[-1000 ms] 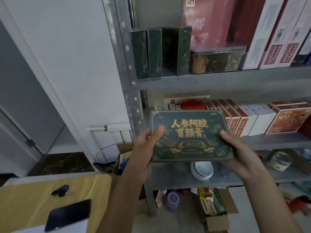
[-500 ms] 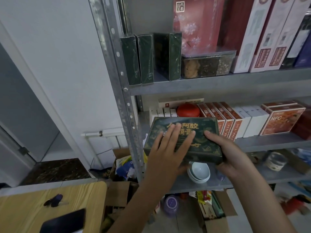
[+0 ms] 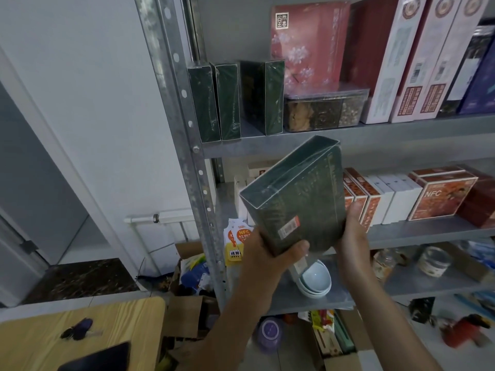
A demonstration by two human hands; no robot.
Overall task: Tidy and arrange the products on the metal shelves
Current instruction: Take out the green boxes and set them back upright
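From the head camera, you hold a dark green shrink-wrapped flat carton [image 3: 297,199] in both hands, tilted so its narrow spine faces up toward eleven o'clock and its barcode sticker faces you. Your left hand [image 3: 270,253] wraps the lower corner, thumb across the front, firmly closed on it. Your right hand [image 3: 352,236] cups the right edge from behind, also clasping it. The carton hangs in front of the metal shelving [image 3: 348,137], between the upper and middle boards, touching neither.

At twelve o'clock above it, three matching dark green cartons [image 3: 230,101] stand upright on the upper board, two pressed together at the left beside the perforated steel upright [image 3: 187,124] and one apart, with a gap between. To their right sits a clear plastic tub of dried goods [image 3: 325,111].

You appear to be mid-placement, turning the carton on edge. Next, I judge, you must lift it, bring it fully upright and slide it spine-out into that gap without toppling the neighbours.
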